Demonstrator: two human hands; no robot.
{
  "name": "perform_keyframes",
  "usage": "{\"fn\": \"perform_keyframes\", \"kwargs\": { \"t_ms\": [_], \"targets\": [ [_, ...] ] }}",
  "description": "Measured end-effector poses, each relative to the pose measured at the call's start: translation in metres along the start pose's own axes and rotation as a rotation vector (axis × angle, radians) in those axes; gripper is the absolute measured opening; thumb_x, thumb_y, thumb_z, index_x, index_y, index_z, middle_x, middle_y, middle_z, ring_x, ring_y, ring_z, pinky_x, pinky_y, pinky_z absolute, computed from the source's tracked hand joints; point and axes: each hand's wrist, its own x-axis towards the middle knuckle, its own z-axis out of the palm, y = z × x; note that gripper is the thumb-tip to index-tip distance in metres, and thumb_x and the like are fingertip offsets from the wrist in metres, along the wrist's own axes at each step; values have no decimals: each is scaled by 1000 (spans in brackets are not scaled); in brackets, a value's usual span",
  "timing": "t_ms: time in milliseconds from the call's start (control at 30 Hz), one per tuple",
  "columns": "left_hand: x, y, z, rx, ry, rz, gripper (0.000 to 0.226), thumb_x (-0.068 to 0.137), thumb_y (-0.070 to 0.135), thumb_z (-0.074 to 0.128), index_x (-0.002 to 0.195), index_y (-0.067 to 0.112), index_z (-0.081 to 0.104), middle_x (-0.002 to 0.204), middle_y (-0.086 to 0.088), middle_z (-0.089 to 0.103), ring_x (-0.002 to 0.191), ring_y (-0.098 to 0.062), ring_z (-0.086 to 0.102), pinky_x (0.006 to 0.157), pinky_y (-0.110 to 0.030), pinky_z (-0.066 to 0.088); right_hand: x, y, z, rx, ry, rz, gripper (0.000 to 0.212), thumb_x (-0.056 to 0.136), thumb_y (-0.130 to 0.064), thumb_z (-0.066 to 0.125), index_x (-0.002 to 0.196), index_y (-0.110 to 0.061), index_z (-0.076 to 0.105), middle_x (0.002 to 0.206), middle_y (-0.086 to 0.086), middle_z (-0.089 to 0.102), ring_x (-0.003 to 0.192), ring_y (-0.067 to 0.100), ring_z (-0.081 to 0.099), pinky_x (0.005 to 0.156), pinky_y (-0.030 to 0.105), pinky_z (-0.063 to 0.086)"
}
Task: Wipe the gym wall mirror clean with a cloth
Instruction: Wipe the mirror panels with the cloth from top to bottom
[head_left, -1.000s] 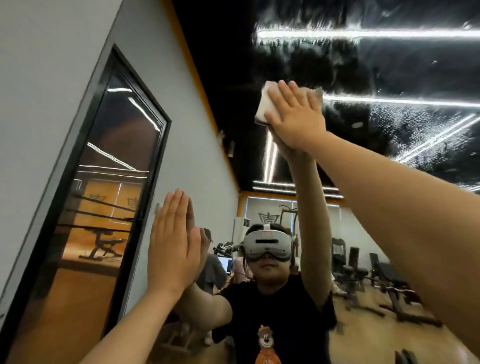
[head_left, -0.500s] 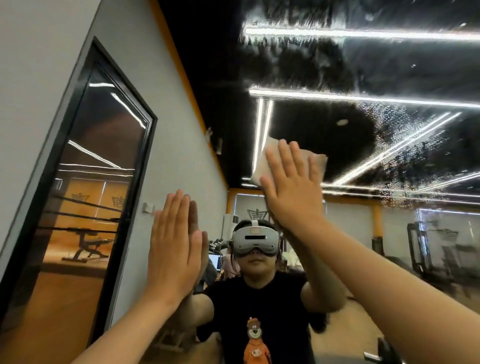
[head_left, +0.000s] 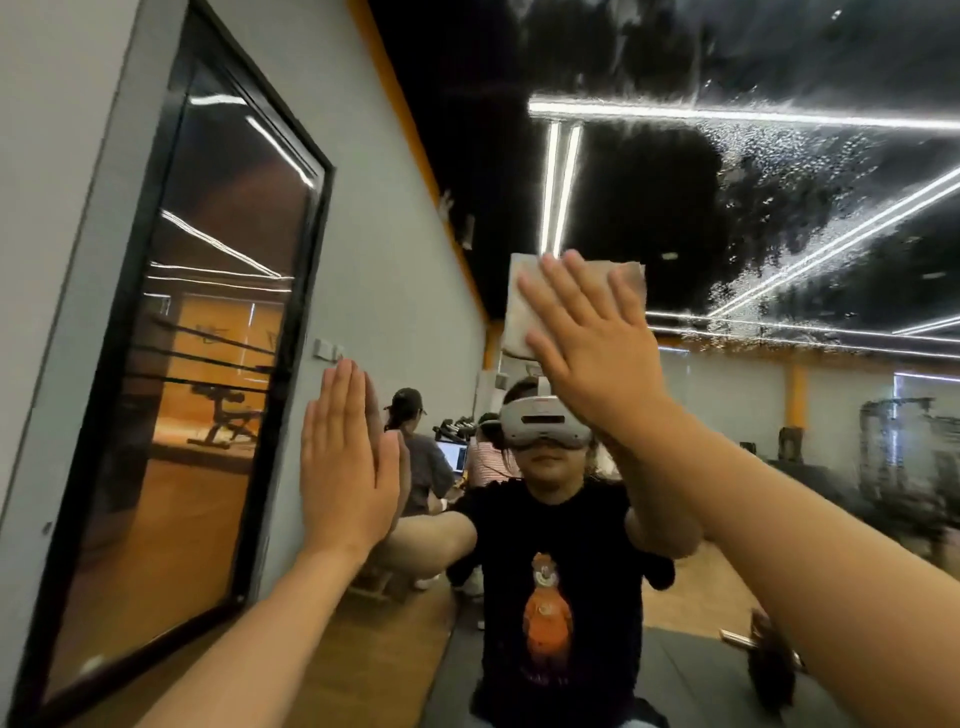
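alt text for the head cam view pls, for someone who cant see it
A person's right hand presses a cloth flat against a droplet-speckled gym wall mirror, while the left hand rests open on it. Their reflection wears a headset.

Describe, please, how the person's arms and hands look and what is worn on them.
The left forearm and right forearm are bare to the frame's edge. The left hand and right hand wear no gloves, and no rings, watch or bands show. The mirror reflects a black short-sleeved T-shirt with an orange cartoon print.
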Motion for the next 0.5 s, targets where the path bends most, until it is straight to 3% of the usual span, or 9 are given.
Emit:
{"fn": "perform_keyframes", "kwargs": {
  "t_ms": [100, 267, 500],
  "targets": [
    [0, 0, 0, 32, 5, 9, 65, 102, 36, 23, 158, 8, 9, 167, -4, 3, 152, -8, -6, 124, -29, -6, -31, 38, -8, -8, 42, 132, 57, 104, -45, 24, 157, -25, 25, 165, 3, 19, 153, 22, 11, 122, 46, 5],
    [-2, -4, 8, 96, 3, -1, 64, 102, 36, 19, 159, 10, 4, 167, -4, 2, 152, -10, -7, 125, -42, 5, -71, 23, -7, 15, 75, 290, 59, 104, -43, 20, 159, -23, 15, 166, 5, 10, 154, 23, 1, 122, 43, -5],
    [-2, 2, 4, 82, 8, -22, 63, 103, 32, 24, 158, 8, 6, 167, -6, 4, 153, -14, -3, 125, -42, 6, -111, -10, 2, -7, 41, 214, 62, 103, -44, 20, 159, -19, 16, 166, 9, 12, 153, 25, 3, 123, 46, -4]
  ]
}}
